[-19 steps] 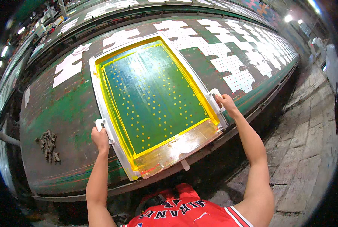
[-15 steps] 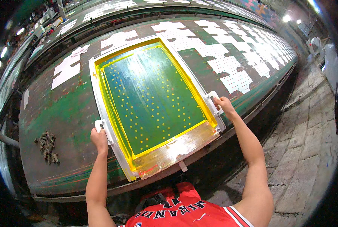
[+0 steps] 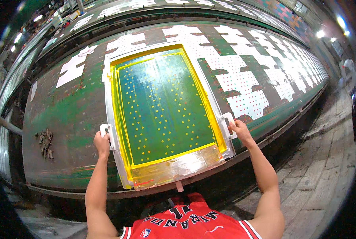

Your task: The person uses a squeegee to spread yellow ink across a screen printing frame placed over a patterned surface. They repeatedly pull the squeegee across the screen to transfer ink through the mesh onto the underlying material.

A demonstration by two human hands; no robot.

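A silkscreen printing frame (image 3: 170, 149) lies over the long table in front of me, its green mesh dotted with small yellow spots and edged with yellow tape. My left hand (image 3: 102, 143) is closed around the white handle (image 3: 105, 128) on its left side. On the opposite side, my right hand (image 3: 240, 132) grips the other white handle (image 3: 229, 116). A scuffed, shiny strip runs along the frame's near end, close to the table edge. Whether the frame touches the table or hovers just above it, I cannot tell.
White cut fabric pieces (image 3: 241, 85), many with coloured dots, lie in rows on the green-brown table (image 3: 66, 119). A heap of dark stick-like bits (image 3: 45, 144) sits at the left. Another table (image 3: 146, 10) stands beyond. Paved floor (image 3: 305, 175) runs along the right.
The frame has turned slightly and shifted a little left along the table, with both hands still on its handles. My view has turned slightly as well.
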